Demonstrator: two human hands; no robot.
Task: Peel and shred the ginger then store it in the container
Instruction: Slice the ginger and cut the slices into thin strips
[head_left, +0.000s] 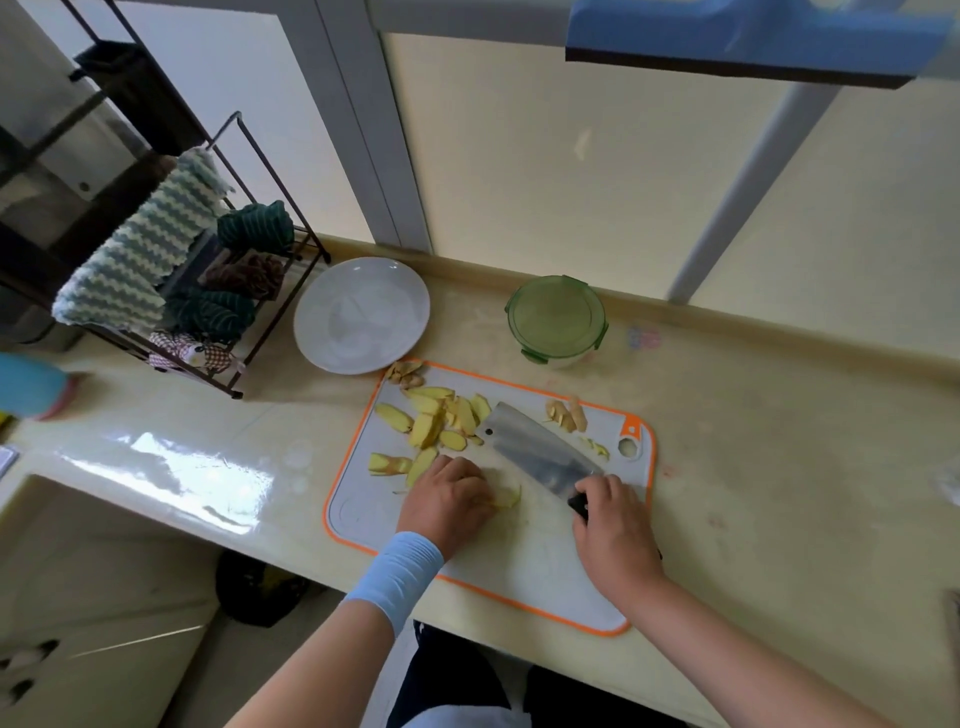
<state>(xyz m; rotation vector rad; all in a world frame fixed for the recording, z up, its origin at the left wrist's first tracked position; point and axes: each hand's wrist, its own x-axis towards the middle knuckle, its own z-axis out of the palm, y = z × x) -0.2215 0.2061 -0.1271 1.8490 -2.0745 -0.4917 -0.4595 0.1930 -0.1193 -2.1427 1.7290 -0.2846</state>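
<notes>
My two hands work at ginger on a chopping board, seen from above.

Nearest me, my left hand (447, 501), with a light blue wristband (400, 571) on its wrist, curls its fingers down over a pale ginger piece (508, 497) and holds it against the white, orange-edged chopping board (363, 525). Just to its right, my right hand (613, 525) grips the dark handle of a cleaver (540, 452), whose broad blade points away and to the left across the board. Beyond my left hand lies a loose heap of yellow ginger slices (431, 421), and past the blade, near the board's far right corner, sit a few brownish peel scraps (566, 415). The board lies on a cream worktop (779, 467). Further back stand a white plate (361, 314) and, to its right, a round container (556, 319) with a green clip lid on. Far left is a wire rack (244, 208) hung with cloths.
</notes>
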